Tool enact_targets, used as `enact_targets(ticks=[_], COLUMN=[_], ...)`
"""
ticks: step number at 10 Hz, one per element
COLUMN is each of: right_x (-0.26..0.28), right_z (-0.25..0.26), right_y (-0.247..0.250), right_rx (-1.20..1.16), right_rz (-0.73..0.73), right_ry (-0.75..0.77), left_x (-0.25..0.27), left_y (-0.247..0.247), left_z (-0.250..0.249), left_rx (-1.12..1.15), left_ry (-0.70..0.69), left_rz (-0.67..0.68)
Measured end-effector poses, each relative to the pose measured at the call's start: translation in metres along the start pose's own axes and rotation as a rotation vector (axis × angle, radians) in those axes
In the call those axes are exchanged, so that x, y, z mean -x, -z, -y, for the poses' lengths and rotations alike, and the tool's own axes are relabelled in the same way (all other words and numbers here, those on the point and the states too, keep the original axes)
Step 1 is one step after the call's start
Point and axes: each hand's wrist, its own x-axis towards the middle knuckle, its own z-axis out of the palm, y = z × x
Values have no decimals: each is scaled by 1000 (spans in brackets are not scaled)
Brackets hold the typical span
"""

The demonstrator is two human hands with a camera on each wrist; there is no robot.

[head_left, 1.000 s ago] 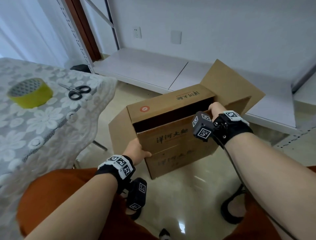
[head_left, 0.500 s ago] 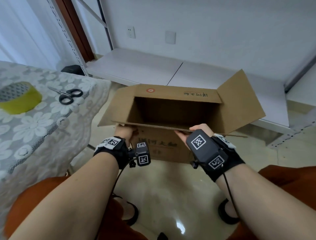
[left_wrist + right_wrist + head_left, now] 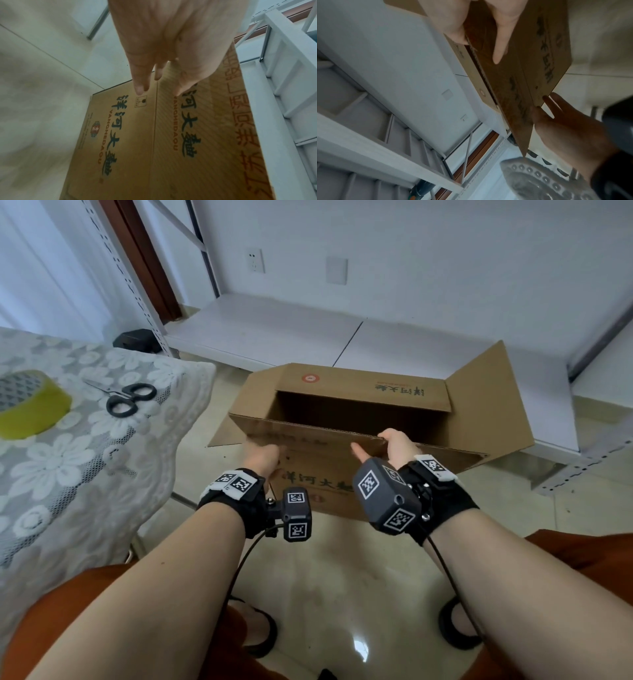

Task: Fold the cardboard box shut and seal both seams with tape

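Observation:
The brown cardboard box (image 3: 329, 484) hangs in front of me, open top up, its flaps spread outward. My right hand (image 3: 394, 444) pinches the edge of the near long flap (image 3: 308, 436), fingers over it and thumb under; the right wrist view (image 3: 481, 46) shows the same. My left hand (image 3: 263, 456) lies with straight fingers against the box's printed front face (image 3: 171, 135), under that flap's left end. Its fingers (image 3: 139, 81) point along the cardboard without curling round it. A yellow tape roll (image 3: 32, 405) sits on the table at left.
Black scissors (image 3: 127, 400) lie beside the tape on the lace-covered table (image 3: 68, 481). A low white shelf (image 3: 274, 330) and metal rack posts stand behind the box. Glossy tiled floor (image 3: 342, 594) lies below, with my sandalled feet.
The box has turned from lying tilted on its side to open top up. My right hand left the opening for the near flap's edge; my left hand moved from the lower corner to the front face.

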Motion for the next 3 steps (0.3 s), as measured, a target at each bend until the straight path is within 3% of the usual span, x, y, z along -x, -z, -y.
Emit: enact_targets(ticks=[2,3], right_x=[18,21], right_z=[7,8], right_y=[5,6], right_rx=[75,213], right_rz=[58,93], right_ry=[-19,-21], left_x=[14,23], left_y=[1,-6], left_z=[-2,-9], left_rx=[-27,-38], left_ry=[83,21], left_rz=[209,288])
